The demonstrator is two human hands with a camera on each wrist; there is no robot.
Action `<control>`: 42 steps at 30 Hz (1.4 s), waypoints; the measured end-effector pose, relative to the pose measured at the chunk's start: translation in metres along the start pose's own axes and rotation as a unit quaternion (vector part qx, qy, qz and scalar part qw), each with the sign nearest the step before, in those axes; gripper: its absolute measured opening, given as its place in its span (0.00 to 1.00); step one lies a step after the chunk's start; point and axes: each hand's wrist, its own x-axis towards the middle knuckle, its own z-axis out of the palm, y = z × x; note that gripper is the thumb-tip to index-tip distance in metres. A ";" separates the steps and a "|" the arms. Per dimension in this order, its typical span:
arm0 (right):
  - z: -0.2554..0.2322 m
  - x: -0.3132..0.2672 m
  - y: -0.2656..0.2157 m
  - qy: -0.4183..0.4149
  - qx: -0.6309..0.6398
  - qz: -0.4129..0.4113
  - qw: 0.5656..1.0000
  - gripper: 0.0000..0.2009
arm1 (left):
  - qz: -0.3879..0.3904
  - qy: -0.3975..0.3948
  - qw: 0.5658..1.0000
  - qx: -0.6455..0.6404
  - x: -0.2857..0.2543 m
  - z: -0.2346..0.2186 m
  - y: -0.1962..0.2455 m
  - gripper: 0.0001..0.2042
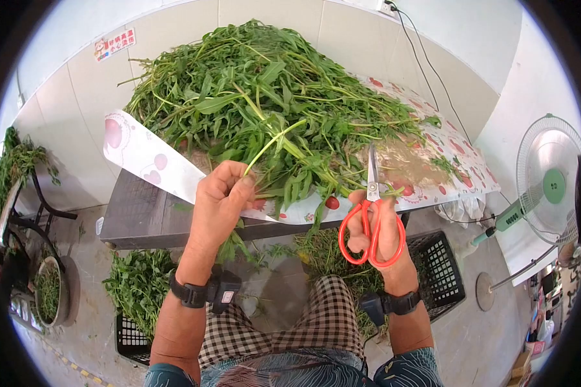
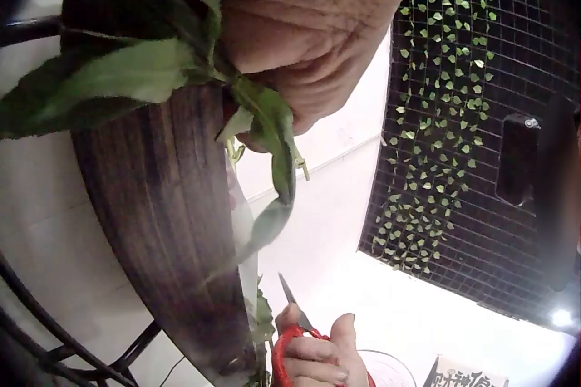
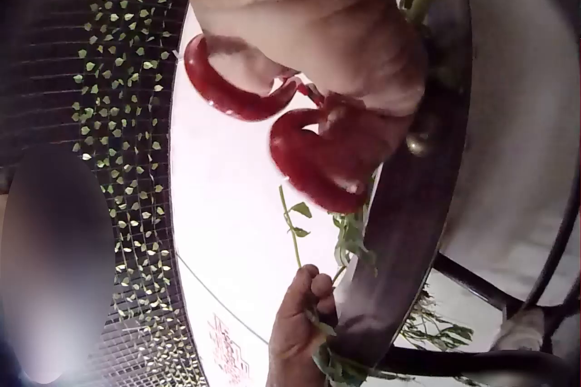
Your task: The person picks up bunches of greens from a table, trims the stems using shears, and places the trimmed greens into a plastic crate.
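Observation:
In the head view my left hand (image 1: 214, 203) pinches a green leafy stem (image 1: 265, 152) between thumb and fingers, at the near edge of a large heap of leafy greens (image 1: 258, 84). Leaves (image 2: 118, 88) hang below that hand in the left wrist view. My right hand (image 1: 388, 232) grips scissors (image 1: 372, 189) by their red loops, fingers through the handles. Their blades lie together and point away over the table. Cut or loose stems overlap the area beside the scissors' pivot. In the right wrist view the red handles (image 3: 309, 165) curve around the fingers.
A dark wooden table (image 1: 145, 209) bears the heap on a fruit-patterned sheet (image 1: 158, 158). Below stand black crates, one with greens (image 1: 139, 284) at left, another (image 1: 442, 274) at right. A fan (image 1: 552, 184) stands right. Plant scraps lie on the floor.

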 end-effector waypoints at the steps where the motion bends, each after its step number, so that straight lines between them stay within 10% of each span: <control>1: -0.002 0.002 0.001 -0.022 0.032 0.007 0.999 0.35 | 0.002 -0.001 1.000 0.002 0.000 -0.001 -0.001 0.05; 8: 0.012 -0.002 -0.007 -0.041 0.087 0.085 0.992 0.50 | 0.013 -0.010 1.000 0.014 0.001 -0.002 -0.002 0.05; 14: -0.003 -0.010 -0.005 -0.245 0.012 0.036 0.969 0.43 | 0.014 0.011 1.000 0.000 0.000 0.002 -0.003 0.07; 24: 0.005 -0.004 -0.004 -0.076 -0.027 0.075 0.994 0.34 | 0.000 -0.004 1.000 -0.017 -0.001 0.000 -0.004 0.05; 42: 0.008 -0.007 -0.005 -0.091 -0.046 0.047 0.994 0.23 | 0.012 0.010 0.999 0.037 -0.001 0.002 -0.002 0.05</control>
